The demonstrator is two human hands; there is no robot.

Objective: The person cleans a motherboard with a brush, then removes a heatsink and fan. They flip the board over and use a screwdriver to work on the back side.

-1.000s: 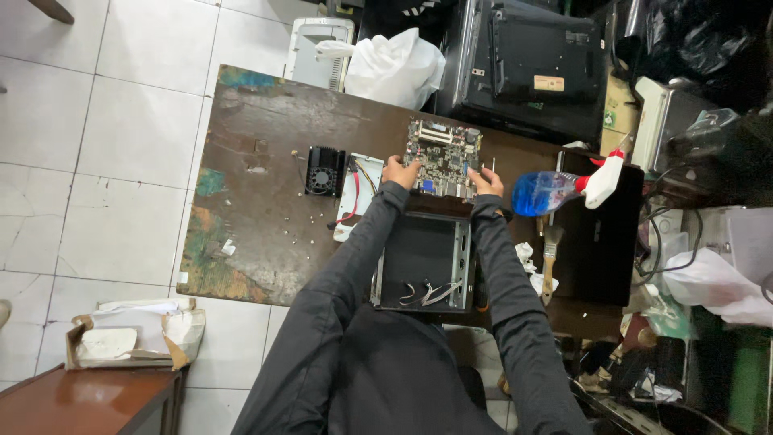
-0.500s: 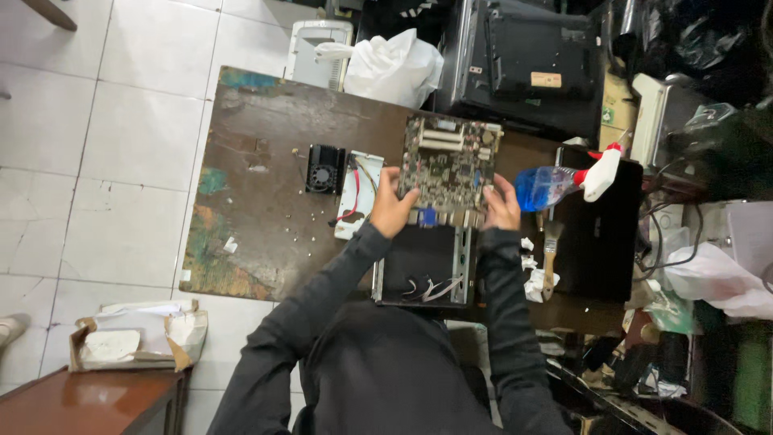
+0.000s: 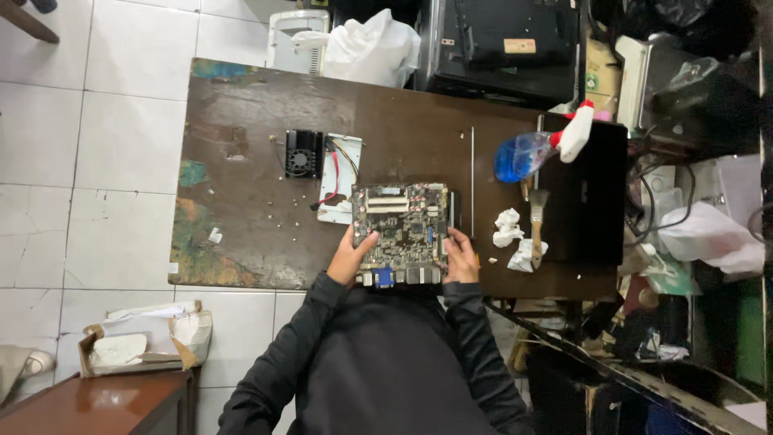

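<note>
While you lean over the near edge of the brown table [image 3: 241, 105], your left hand [image 3: 352, 256] grips the left edge of the circuit board [image 3: 400, 229] and your right hand [image 3: 461, 256] grips its right edge. That board is held face up above the table's near middle, its row of ports toward you.

Just left of the board lies a white plate with coloured wires [image 3: 341, 179], and beside that a small black fan [image 3: 303, 153]. Right of the board lie crumpled white tissues [image 3: 507, 227] and a brush [image 3: 537, 225] with a pale handle. Beyond them a clear spray bottle [image 3: 523, 153] lies on its side; it holds blue liquid and has a white and red trigger head. It rests against a flat black case [image 3: 592, 197] at the table's right end.

Left of the table, on the tiled floor, an open cardboard box [image 3: 141, 346] holds white paper. At the table's far edge a white bag [image 3: 366, 50] sits on a white crate. Next to it stands a black unit [image 3: 507, 44] bearing a small pale rectangular label; I cannot tell what the bag holds.
</note>
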